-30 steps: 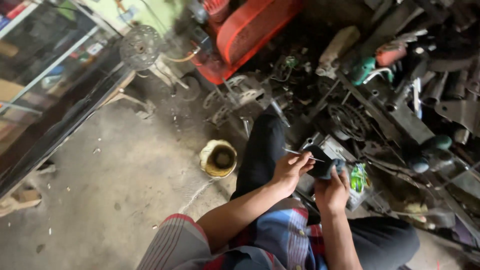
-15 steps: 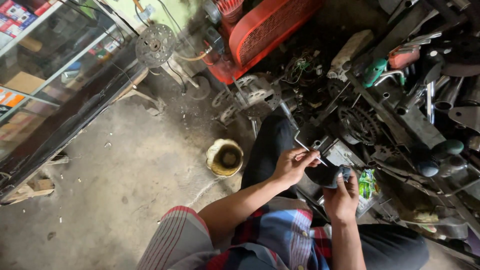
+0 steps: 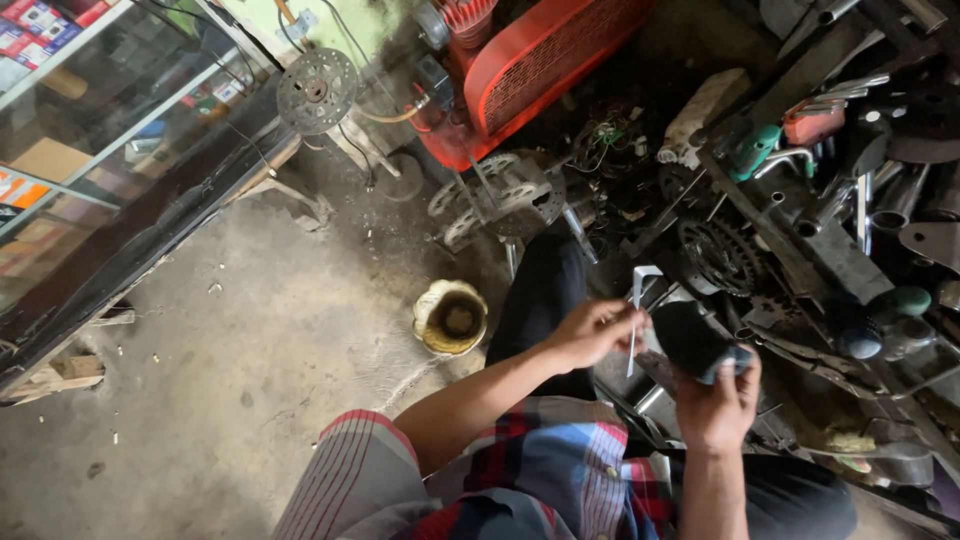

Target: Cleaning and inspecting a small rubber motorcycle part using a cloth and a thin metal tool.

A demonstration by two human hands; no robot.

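Note:
My left hand (image 3: 592,330) pinches a thin light-coloured strip tool (image 3: 636,312) that stands nearly upright, its bent top end pointing right. My right hand (image 3: 718,400) grips a dark rounded part (image 3: 692,338) held just right of the strip, close to it. Both hands hover above my lap, over dark trousers and a striped, checked shirt. Whether the strip touches the dark part I cannot tell.
A dirty yellow tin (image 3: 451,317) sits on the concrete floor left of my knee. A red machine (image 3: 530,60) stands at the back. A sprocket (image 3: 718,255), toothed discs and several metal tools crowd the right. A glass cabinet (image 3: 90,150) lines the left.
The strip tool has swung from slanted to nearly upright in my left hand. The dark part has risen in my right hand, and the view has shifted down and closer.

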